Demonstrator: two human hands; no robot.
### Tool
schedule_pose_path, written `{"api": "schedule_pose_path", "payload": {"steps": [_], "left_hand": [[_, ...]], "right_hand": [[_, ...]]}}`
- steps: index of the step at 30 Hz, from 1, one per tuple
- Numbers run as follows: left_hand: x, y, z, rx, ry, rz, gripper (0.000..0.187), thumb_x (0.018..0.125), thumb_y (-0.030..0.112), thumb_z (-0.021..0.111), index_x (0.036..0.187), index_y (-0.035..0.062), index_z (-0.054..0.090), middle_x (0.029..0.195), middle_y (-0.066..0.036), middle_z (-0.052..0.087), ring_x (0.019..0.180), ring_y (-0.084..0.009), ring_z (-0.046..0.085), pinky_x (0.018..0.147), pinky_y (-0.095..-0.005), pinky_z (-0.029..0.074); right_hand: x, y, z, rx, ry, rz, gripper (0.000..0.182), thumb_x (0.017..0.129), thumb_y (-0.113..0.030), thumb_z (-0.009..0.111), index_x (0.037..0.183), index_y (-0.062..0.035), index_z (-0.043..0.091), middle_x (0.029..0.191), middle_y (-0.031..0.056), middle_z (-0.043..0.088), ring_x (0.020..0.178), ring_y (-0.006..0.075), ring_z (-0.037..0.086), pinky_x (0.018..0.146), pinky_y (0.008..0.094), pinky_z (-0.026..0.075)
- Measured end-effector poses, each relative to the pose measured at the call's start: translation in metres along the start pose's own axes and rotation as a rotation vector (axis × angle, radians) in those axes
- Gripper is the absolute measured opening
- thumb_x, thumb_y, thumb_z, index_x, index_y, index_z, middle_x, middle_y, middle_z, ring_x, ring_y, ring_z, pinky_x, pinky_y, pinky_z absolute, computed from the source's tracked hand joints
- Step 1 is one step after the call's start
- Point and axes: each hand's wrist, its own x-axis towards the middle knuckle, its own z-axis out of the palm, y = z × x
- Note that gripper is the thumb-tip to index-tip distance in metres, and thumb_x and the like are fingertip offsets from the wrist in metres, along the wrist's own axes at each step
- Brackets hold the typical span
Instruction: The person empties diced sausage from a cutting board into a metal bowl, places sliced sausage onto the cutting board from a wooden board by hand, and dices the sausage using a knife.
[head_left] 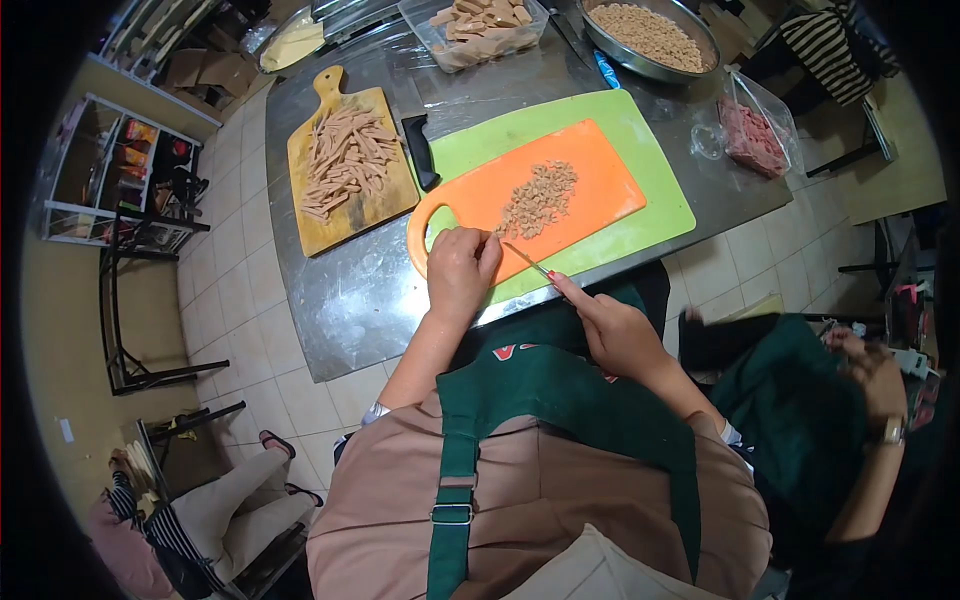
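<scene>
My right hand grips a knife, its thin blade pointing up and left over the near edge of an orange cutting board. My left hand is closed, knuckles up, by that board's handle end; whatever its fingers pinch is hidden. Right beside its fingertips and the knife tip begins a pile of small diced light-brown pieces, which look like sausage. A larger green cutting board lies under the orange one. To the left, a wooden board carries many light-brown strips.
A black-handled knife lies between the boards. At the back of the metal table stand a plastic tub of chunks and a bowl of diced pieces. Bagged pink meat lies right. A co-worker's hand is nearby.
</scene>
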Motion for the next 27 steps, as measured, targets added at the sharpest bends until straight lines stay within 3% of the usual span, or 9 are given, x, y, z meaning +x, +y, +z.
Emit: {"api": "schedule_pose_path", "payload": {"steps": [5, 7, 9, 17, 20, 22, 23, 26, 27], "left_hand": [[0.014, 0.003, -0.003, 0.061, -0.063, 0.024, 0.009, 0.078, 0.009, 0.062, 0.080, 0.0014, 0.066, 0.071, -0.013, 0.059, 0.070, -0.0296, 0.055, 0.065, -0.0392, 0.044], [0.019, 0.003, -0.003, 0.038, -0.117, 0.031, 0.018, 0.078, 0.006, 0.058, 0.094, 0.0037, 0.067, 0.077, -0.013, 0.060, 0.073, -0.0300, 0.056, 0.067, -0.0397, 0.045], [0.022, 0.001, -0.004, 0.046, -0.113, 0.044, 0.023, 0.077, 0.004, 0.057, 0.099, 0.0044, 0.065, 0.079, -0.013, 0.060, 0.075, -0.0303, 0.056, 0.069, -0.0395, 0.045], [0.026, 0.000, -0.004, 0.013, -0.109, 0.078, 0.031, 0.075, 0.001, 0.056, 0.106, 0.0042, 0.062, 0.091, -0.014, 0.062, 0.084, -0.0306, 0.057, 0.075, -0.0379, 0.046], [0.027, 0.007, 0.001, 0.012, -0.079, 0.147, 0.033, 0.075, 0.007, 0.061, 0.107, 0.0084, 0.063, 0.105, -0.012, 0.060, 0.095, -0.0308, 0.056, 0.080, -0.0399, 0.044], [0.030, 0.021, -0.002, 0.103, -0.142, 0.342, 0.032, 0.080, 0.024, 0.063, 0.110, 0.0152, 0.063, 0.124, -0.013, 0.052, 0.112, -0.0349, 0.049, 0.090, -0.0458, 0.039], [0.028, 0.024, -0.001, 0.101, -0.140, 0.347, 0.032, 0.080, 0.024, 0.063, 0.110, 0.0152, 0.063, 0.124, -0.013, 0.052, 0.112, -0.0349, 0.049, 0.090, -0.0458, 0.039], [0.024, 0.022, 0.006, 0.306, -0.314, 0.352, 0.050, 0.079, 0.052, 0.057, 0.121, 0.0265, 0.058, 0.145, -0.011, 0.029, 0.134, -0.0353, 0.023, 0.102, -0.0566, 0.019], [0.026, 0.023, 0.006, 0.304, -0.313, 0.357, 0.050, 0.079, 0.052, 0.057, 0.121, 0.0265, 0.058, 0.145, -0.011, 0.029, 0.134, -0.0353, 0.023, 0.102, -0.0566, 0.019]], "right_hand": [[0.008, 0.010, -0.010, 0.258, 0.032, 0.006, 0.055, 0.085, -0.006, 0.048, 0.137, -0.0241, 0.039, 0.059, 0.0135, 0.045, 0.057, 0.0310, 0.051, 0.059, 0.0408, 0.045], [0.010, 0.010, -0.018, 0.280, 0.067, 0.026, 0.054, 0.086, -0.007, 0.048, 0.136, -0.0253, 0.040, 0.061, 0.0139, 0.045, 0.058, 0.0319, 0.051, 0.061, 0.0411, 0.045], [0.011, 0.007, -0.030, 0.093, -0.005, 0.140, 0.053, 0.086, -0.009, 0.050, 0.134, -0.0281, 0.043, 0.065, 0.0124, 0.046, 0.059, 0.0308, 0.051, 0.060, 0.0392, 0.045], [0.016, 0.016, -0.035, -0.088, 0.119, 0.080, 0.050, 0.081, -0.016, 0.058, 0.129, -0.0268, 0.051, 0.074, 0.0110, 0.046, 0.066, 0.0286, 0.050, 0.063, 0.0391, 0.043], [0.019, 0.016, -0.035, -0.084, 0.131, 0.081, 0.051, 0.080, -0.017, 0.060, 0.129, -0.0247, 0.051, 0.074, 0.0111, 0.046, 0.067, 0.0285, 0.050, 0.063, 0.0393, 0.043], [0.021, 0.016, -0.037, -0.081, 0.139, 0.082, 0.051, 0.080, -0.017, 0.060, 0.130, -0.0240, 0.050, 0.074, 0.0108, 0.046, 0.068, 0.0283, 0.050, 0.064, 0.0390, 0.043], [0.021, 0.016, -0.038, -0.070, 0.129, 0.082, 0.052, 0.080, -0.017, 0.060, 0.130, -0.0236, 0.049, 0.074, 0.0108, 0.046, 0.068, 0.0282, 0.050, 0.064, 0.0389, 0.043], [0.020, 0.017, -0.049, -0.049, 0.099, 0.100, 0.053, 0.080, -0.017, 0.060, 0.132, -0.0230, 0.048, 0.074, 0.0107, 0.047, 0.070, 0.0280, 0.051, 0.066, 0.0386, 0.043], [0.019, 0.017, -0.054, -0.035, 0.076, 0.114, 0.054, 0.080, -0.018, 0.060, 0.132, -0.0227, 0.047, 0.075, 0.0107, 0.047, 0.071, 0.0279, 0.052, 0.067, 0.0383, 0.044]]}}
